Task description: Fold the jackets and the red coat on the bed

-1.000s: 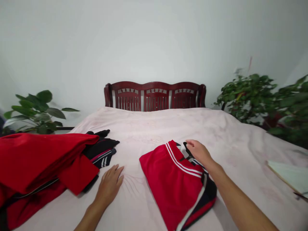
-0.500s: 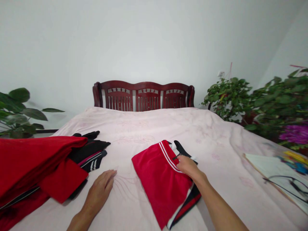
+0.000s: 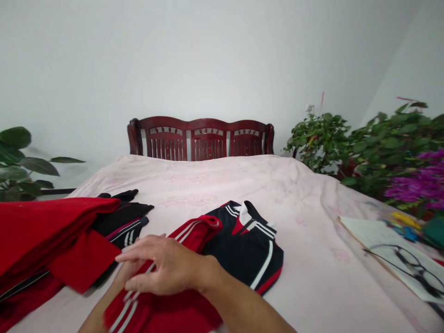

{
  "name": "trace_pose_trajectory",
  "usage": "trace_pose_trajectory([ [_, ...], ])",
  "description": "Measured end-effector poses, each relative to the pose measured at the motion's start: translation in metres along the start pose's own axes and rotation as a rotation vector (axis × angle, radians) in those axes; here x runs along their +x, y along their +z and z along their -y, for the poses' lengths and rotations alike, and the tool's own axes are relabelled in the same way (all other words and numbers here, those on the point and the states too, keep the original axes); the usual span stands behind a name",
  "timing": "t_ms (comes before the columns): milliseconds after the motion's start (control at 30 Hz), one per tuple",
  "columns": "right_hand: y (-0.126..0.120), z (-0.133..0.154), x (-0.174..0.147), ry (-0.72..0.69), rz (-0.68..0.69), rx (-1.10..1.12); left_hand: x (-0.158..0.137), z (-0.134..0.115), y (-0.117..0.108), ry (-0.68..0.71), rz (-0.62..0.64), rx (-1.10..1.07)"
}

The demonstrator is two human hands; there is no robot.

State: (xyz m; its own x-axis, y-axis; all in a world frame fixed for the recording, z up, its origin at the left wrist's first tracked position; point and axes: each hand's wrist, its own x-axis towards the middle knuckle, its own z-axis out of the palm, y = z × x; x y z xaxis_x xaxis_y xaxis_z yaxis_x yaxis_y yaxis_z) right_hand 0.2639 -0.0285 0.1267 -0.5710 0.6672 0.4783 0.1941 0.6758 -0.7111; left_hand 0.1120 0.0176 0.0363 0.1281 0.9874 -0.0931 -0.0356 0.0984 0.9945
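Note:
A red piece of clothing with paired white stripes [image 3: 183, 305] lies partly folded over in front of me. My right hand [image 3: 169, 266] is over its striped part, fingers stretched out to the left and thumb apart. Behind the right hand is my left hand [image 3: 125, 275], at the left edge of the red cloth; its fingers are mostly hidden. Just beyond, partly under the red cloth, lies a navy shirt [image 3: 239, 252] with a white collar, white stripes and red trim.
On the left is a pile of red and black clothes [image 3: 52, 236]. Glasses [image 3: 409, 263] lie on a pale board [image 3: 364, 231] to the right. Pink bedding [image 3: 312, 277] covers the bed, with a dark wooden headboard [image 3: 208, 138] behind. Leafy plants [image 3: 315, 143] flank it.
The red clothing has been turned over toward the left, uncovering the navy shirt. My right hand has moved left across to my left hand, which is now mostly hidden.

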Motion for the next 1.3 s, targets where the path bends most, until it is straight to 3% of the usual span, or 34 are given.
trace_pose_trajectory([
  [33, -0.001, 0.0, -0.008, 0.014, -0.012, 0.024, -0.002, -0.003, -0.012, -0.059, 0.053, -0.049],
  [100, -0.018, -0.012, -0.036, 0.197, -0.147, 0.064, -0.007, -0.007, -0.034, -0.215, 0.205, -0.215],
  [200, -0.068, -0.05, -0.095, 0.526, -0.384, -0.07, -0.016, -0.013, -0.051, -0.351, 0.321, -0.378],
  [300, -0.116, -0.082, -0.149, 0.781, -0.439, -0.468, -0.027, -0.02, -0.037, -0.198, 0.238, -0.057],
  [400, -0.139, -0.092, -0.179, 0.971, -0.248, -0.874, -0.042, -0.026, 0.004, 0.165, 0.228, 0.435],
  [467, -0.14, -0.091, -0.184, 0.983, -0.084, -1.012, -0.055, -0.027, 0.039, 0.367, 0.331, 0.697],
  [533, -0.136, -0.09, -0.18, 0.939, 0.016, -1.073, -0.066, -0.024, 0.071, 0.477, 0.415, 0.93],
  [600, -0.131, -0.09, -0.175, 0.899, 0.048, -1.098, -0.068, -0.02, 0.094, 0.495, 0.431, 1.138],
  [667, -0.128, -0.09, -0.172, 0.864, 0.065, -1.075, -0.059, -0.018, 0.099, 0.461, 0.433, 1.231],
  [733, -0.129, -0.087, -0.176, 0.804, 0.084, -1.016, -0.041, -0.02, 0.083, 0.453, 0.416, 1.15],
  [800, -0.132, -0.08, -0.185, 0.711, 0.061, -0.973, -0.02, -0.022, 0.045, 0.45, 0.296, 0.96],
  [867, -0.138, -0.069, -0.198, 0.649, -0.004, -0.961, 0.0, -0.02, -0.006, 0.303, 0.018, 0.804],
  [933, -0.145, -0.059, -0.213, 0.672, -0.065, -0.95, 0.013, -0.011, -0.057, 0.099, -0.291, 0.685],
  [967, -0.149, -0.055, -0.22, 0.714, -0.081, -0.942, 0.016, -0.005, -0.078, 0.052, -0.391, 0.685],
  [1000, -0.153, -0.054, -0.226, 0.768, -0.09, -0.932, 0.017, 0.001, -0.093, 0.055, -0.414, 0.74],
  [1067, -0.158, -0.056, -0.237, 0.874, -0.104, -0.928, 0.014, 0.008, -0.104, 0.155, -0.433, 0.929],
  [1167, -0.157, -0.066, -0.24, 0.944, -0.157, -0.968, 0.005, 0.005, -0.072, 0.454, -0.369, 1.202],
  [1233, -0.151, -0.071, -0.234, 0.909, -0.168, -0.994, 0.004, -0.003, -0.033, 0.626, -0.144, 1.259],
  [1300, -0.144, -0.072, -0.224, 0.868, -0.139, -0.981, 0.009, -0.008, 0.008, 0.692, 0.126, 1.27],
])
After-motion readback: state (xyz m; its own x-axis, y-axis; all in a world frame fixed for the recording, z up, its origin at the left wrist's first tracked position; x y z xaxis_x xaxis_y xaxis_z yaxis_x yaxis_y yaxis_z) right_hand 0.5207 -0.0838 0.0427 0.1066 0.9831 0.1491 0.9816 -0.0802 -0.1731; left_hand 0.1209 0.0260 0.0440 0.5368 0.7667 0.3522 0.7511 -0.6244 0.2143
